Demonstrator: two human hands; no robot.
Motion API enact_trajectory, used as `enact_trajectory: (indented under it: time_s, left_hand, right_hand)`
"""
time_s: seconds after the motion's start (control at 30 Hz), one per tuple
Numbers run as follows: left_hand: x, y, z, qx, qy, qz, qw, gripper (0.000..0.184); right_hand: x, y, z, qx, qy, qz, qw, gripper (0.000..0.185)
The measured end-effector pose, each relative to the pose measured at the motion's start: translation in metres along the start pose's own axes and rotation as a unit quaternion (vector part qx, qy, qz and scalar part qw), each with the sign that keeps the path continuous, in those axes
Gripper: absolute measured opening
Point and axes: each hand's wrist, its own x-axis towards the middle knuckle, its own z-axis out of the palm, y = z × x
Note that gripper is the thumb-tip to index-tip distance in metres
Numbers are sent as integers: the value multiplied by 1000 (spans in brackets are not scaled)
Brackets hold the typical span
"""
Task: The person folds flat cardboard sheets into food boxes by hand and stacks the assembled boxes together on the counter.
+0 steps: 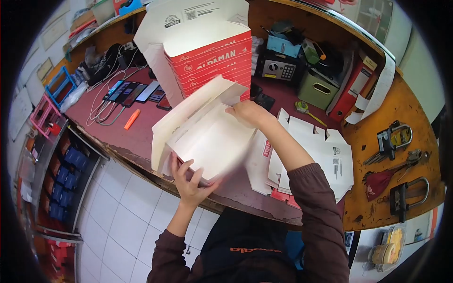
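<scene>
A partly folded white cardboard box (212, 141) is held between my two hands at the front edge of the desk, its long back flap standing up. My left hand (191, 181) grips its near left corner, thumb and fingers against the outer wall. At the far right corner, my right hand (247, 114) pinches the side wall. Behind the box rises a tall stack of nested red and white boxes (212, 59), the top one open. Flat unfolded white box sheets (318, 158) lie under and beside my right forearm.
Several phones (130, 93) with cables and an orange marker (132, 119) lie on the left of the desk (89, 113). Behind stand a small safe (278, 70) and a green box (317, 89). Padlocks (387, 144) and keys are at right, near a tape measure (302, 107).
</scene>
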Motion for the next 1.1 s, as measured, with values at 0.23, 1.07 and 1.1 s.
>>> enact_trajectory:
  time_s: [0.23, 1.07, 1.1]
  left_hand:
    - [-5, 17, 1, -8, 72, -45, 996, 59]
    - [51, 167, 153, -173, -508, 184, 823, 61]
    - [61, 167, 148, -209, -550, 141, 796, 57]
  right_hand:
    - [-25, 5, -9, 173, 143, 32, 974, 45]
    - [-303, 14, 27, 582, 250, 164, 756, 24]
    - [-292, 22, 20, 566, 250, 159, 769, 24]
